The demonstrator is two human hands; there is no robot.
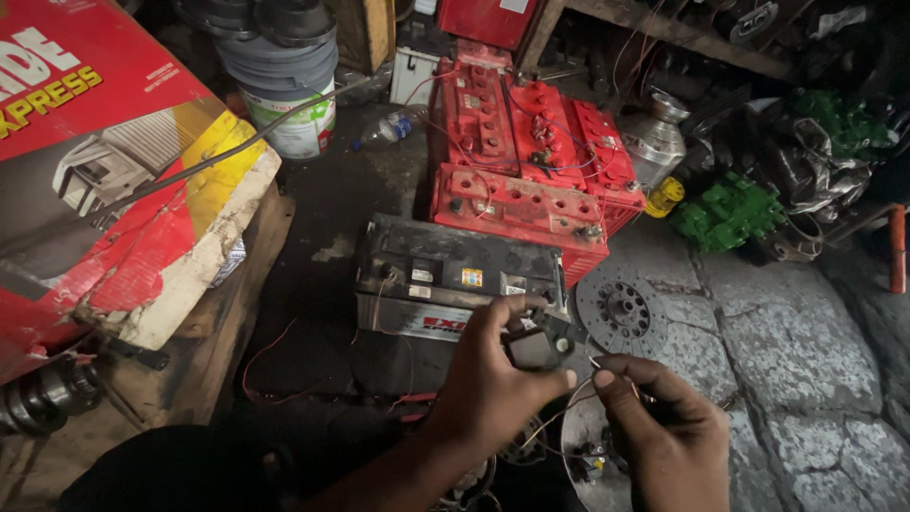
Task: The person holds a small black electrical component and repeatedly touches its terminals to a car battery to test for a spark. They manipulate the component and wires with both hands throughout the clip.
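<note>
My left hand (493, 379) holds a small dark electrical part (538, 346) between thumb and fingers, just in front of a black battery (445, 275) on the floor. My right hand (664, 427) pinches a thin wire (569, 408) that runs from the part. The two hands almost touch at the fingertips. Below them lies a round metal housing (578, 455) with thin wires, partly hidden by my hands.
Several red batteries (521, 152) with wires stand behind the black one. A clutch disc (621, 308) lies on the stone floor to the right. A red cardboard box (104, 180) sits on a wooden bench at left. A bucket (294, 95), a plastic bottle (389, 128) and green parts (725, 209) stand further back.
</note>
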